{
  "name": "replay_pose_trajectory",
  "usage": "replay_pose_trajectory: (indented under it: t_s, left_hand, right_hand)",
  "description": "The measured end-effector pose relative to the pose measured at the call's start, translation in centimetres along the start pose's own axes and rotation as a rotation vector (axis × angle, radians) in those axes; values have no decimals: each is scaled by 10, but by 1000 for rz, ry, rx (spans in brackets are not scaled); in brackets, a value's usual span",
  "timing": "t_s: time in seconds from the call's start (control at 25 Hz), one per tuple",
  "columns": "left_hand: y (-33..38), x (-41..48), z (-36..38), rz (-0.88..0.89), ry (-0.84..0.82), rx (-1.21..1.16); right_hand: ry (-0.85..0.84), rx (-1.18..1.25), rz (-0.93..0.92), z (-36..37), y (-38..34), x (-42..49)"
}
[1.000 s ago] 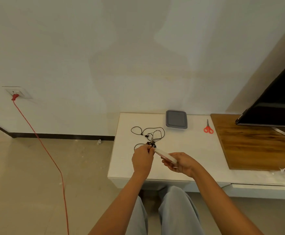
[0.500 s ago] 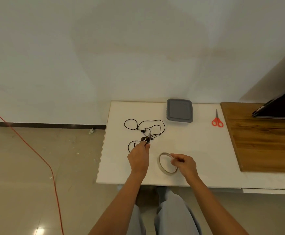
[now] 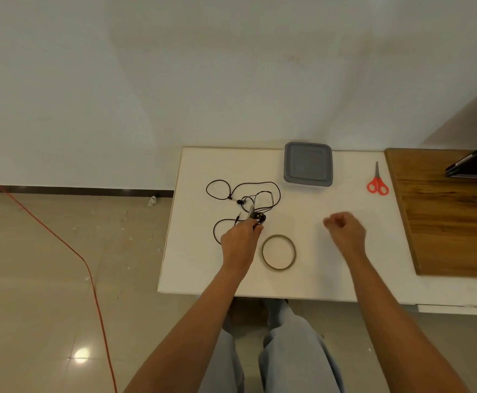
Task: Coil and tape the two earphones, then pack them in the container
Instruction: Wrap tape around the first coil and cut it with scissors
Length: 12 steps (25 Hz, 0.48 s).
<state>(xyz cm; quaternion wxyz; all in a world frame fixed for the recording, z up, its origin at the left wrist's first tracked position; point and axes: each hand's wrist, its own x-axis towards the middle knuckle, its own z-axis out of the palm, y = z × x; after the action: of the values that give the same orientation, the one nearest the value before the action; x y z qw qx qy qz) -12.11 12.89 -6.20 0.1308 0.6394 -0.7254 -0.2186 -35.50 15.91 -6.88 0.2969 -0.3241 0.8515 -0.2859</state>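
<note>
Released since 0.5 s ago, the tape roll point(image 3: 279, 267) now lies flat on the white table point(image 3: 192, 268) near its front edge, just beside the left hand point(image 3: 241, 242). That hand's thumb and fingertips pinch a bunched part of the black earphones point(image 3: 260, 217), whose loose loops spread on the table beyond. The right hand point(image 3: 345, 231) hovers apart from the roll, fingers loosely curled, holding nothing. Farther back sit the lidded grey container point(image 3: 307, 164) and red scissors point(image 3: 377, 182).
</note>
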Motion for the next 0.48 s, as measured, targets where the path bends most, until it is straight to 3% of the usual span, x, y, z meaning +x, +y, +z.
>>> replay_pose_trajectory:
  t_s: [0.12,0.48]
  left_hand:
    - [0,6,4,13,21,1]
    - [18,29,17,124,75,1]
  right_hand:
    - [137,-101,-21,-11,-8,42]
    - [137,-420,-82,-6,6,108]
